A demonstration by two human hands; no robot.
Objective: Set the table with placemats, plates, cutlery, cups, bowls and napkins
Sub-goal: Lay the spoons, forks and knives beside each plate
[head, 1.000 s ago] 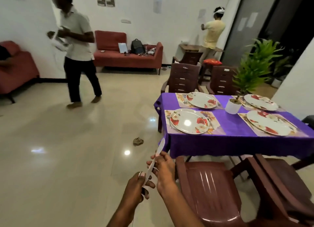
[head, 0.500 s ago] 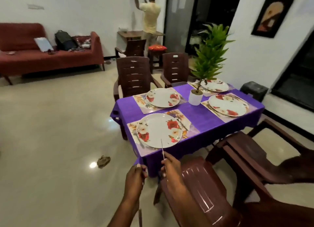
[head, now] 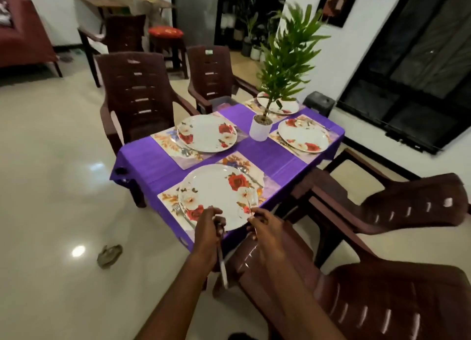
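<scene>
Four round plates with red and white flower prints are set on the table (head: pixel 153 161), each on its own rectangular placemat printed with leaves and flowers: the near plate (head: pixel 216 194) on the near mat (head: pixel 270 184), the left plate (head: pixel 207 132) on a mat (head: pixel 165 142), the right plate (head: pixel 302 135) on a mat (head: pixel 331 133), and the far plate (head: pixel 288 106), half hidden behind the plant (head: pixel 285 59). The plates look glossy and smooth, like glazed ware. The table wears a purple cloth with a faint woven sheen that hangs over the edges. A spoon (head: pixel 185 152) lies on the left mat beside its plate, a fork (head: pixel 181 212) lies on the near mat left of the near plate, and another piece of cutlery (head: pixel 251 177) lies at that plate's right; its kind is hard to tell. The leafy plant stands in a plain white cylindrical pot (head: pixel 260 130) in the middle of the table. The left hand (head: pixel 207 234) grips a knife (head: pixel 222 265) by the handle, the thin metal blade pointing down and back toward the person, over the table's near edge. The right hand (head: pixel 266 228) pinches a second slim metal utensil (head: pixel 250 207) between fingertips, its tip up over the near plate's right rim; blur hides what it is. Five dark brown moulded plastic chairs with slotted backs show: two across the table (head: pixel 135 92) (head: pixel 211 74), one behind them (head: pixel 122 33), and two at the near right (head: pixel 413 207) (head: pixel 382 301). A crumpled cloth (head: pixel 109 254) lies on the shiny tiled floor.
</scene>
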